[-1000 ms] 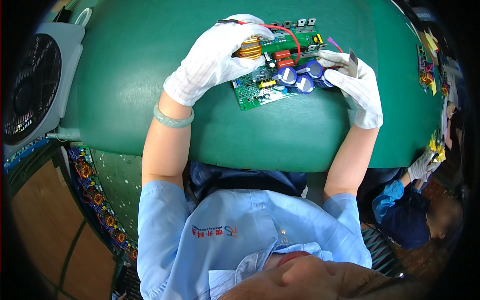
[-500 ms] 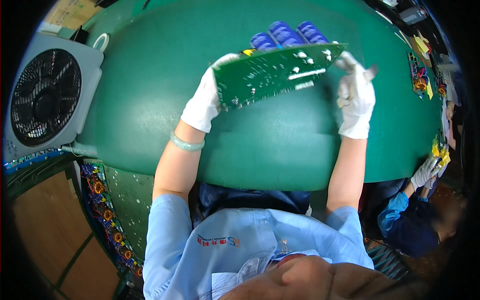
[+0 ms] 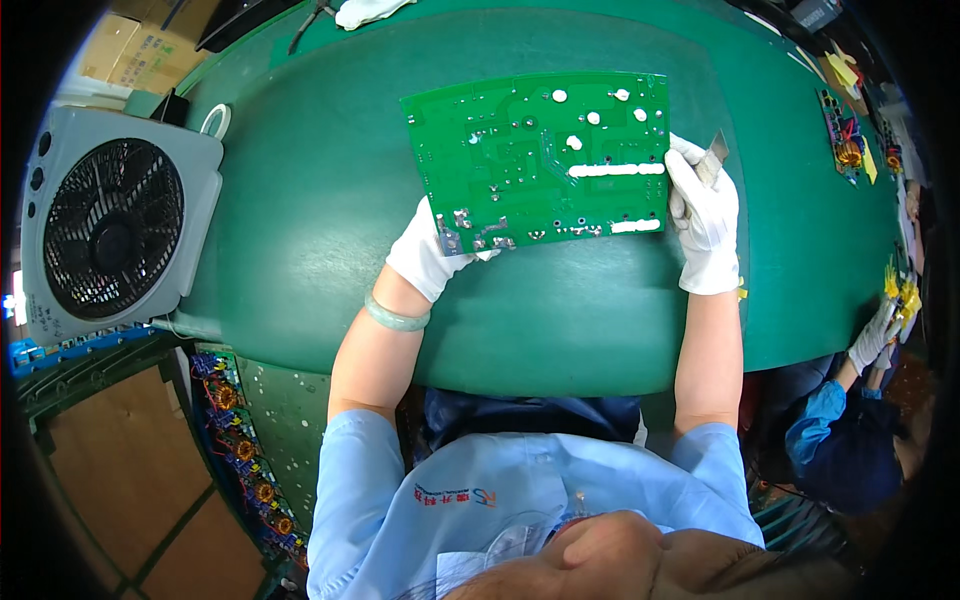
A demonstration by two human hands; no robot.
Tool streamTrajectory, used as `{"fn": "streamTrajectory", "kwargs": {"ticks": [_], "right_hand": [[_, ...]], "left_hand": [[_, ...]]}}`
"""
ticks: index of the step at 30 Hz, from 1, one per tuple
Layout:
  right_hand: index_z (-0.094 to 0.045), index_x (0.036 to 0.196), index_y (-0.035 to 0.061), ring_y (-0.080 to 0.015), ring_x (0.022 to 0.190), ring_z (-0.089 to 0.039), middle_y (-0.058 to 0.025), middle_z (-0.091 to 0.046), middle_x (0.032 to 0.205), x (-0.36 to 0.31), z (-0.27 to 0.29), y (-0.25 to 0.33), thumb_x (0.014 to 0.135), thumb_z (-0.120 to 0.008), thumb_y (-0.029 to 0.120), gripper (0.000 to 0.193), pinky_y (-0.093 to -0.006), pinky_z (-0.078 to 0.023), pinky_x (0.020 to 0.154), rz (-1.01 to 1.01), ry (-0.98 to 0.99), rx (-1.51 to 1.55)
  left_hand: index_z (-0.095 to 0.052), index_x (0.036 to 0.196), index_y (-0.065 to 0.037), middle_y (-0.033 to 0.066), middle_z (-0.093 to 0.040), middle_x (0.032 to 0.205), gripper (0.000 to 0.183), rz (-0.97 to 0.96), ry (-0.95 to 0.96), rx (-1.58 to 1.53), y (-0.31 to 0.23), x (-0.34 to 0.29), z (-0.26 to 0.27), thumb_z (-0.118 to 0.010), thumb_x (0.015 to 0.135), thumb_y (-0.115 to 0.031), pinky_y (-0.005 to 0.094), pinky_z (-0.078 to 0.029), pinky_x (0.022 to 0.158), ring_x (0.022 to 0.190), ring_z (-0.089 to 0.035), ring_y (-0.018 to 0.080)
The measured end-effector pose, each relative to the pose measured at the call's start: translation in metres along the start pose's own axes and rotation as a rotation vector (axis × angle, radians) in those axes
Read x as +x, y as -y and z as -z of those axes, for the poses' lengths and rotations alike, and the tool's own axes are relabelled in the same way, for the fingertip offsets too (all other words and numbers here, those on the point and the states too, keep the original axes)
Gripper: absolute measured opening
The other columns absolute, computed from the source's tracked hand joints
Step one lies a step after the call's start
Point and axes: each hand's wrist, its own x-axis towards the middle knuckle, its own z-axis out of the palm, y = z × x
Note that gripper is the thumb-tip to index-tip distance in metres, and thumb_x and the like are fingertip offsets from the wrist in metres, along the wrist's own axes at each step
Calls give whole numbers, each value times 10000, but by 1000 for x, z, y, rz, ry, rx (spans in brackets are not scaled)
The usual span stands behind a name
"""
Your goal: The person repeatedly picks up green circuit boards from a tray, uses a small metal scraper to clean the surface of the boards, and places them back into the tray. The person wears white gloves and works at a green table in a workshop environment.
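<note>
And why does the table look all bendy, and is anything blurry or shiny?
Head view: the fisheye lens probably bends the green table, and the picture's corners go black; head view: pale glare on the tabletop, below the circuit board, which looks fairly sharp; head view: the other person looks smudgy around the head.

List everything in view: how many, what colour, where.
Circuit board: one, green, upper centre
Flat blade: one, grey, in the right hand
Table: one, green, beneath the board
Box fan: one, grey and black, far left
Component boards: several, multicoloured, lower left and far right
Cloth: one, white, top edge
Cardboard boxes: count unclear, brown, top left
Co-worker: one, dark-blue clothing, lower right
Bracelet: one, pale green, left wrist
Shirt: one, light blue, bottom
Left hand: one, white-gloved, board's lower-left corner
Right hand: one, white-gloved, board's right edge
</note>
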Motion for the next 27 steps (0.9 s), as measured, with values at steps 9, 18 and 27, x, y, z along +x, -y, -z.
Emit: {"fn": "streamTrajectory", "kwargs": {"ticks": [9, 18, 27], "right_hand": [[-709, 1139, 25, 0, 467, -324, 79, -516, 638, -3, 2, 3, 876, -720, 161, 296, -203, -197, 447, 10, 62, 11], [-566, 1322, 43, -49, 722, -479, -4, -609, 958, 5, -1, -3, 972, -590, 181, 376, -223, -428, 687, 214, 121, -203], [-694, 1068, 119, -228, 733, -618, -77, -640, 870, 2, -5, -18, 888, -677, 113, 182, -305, -500, 653, 819, 340, -778]], "left_hand": [[-572, 1226, -48, 112, -692, 1050, 393, -6, -206, 48, -6, -6, -25, -375, 1023, -322, 286, -536, 455, 773, -699, 203], [-596, 1094, -60, 92, -679, 917, 345, -50, -428, 51, -15, -8, -2, -418, 1003, -341, 300, -469, 403, 658, -664, 195], [-574, 1064, -55, 89, -646, 860, 306, -111, -517, 144, -24, -7, -3, -435, 996, -318, 305, -421, 356, 569, -616, 189]]}}
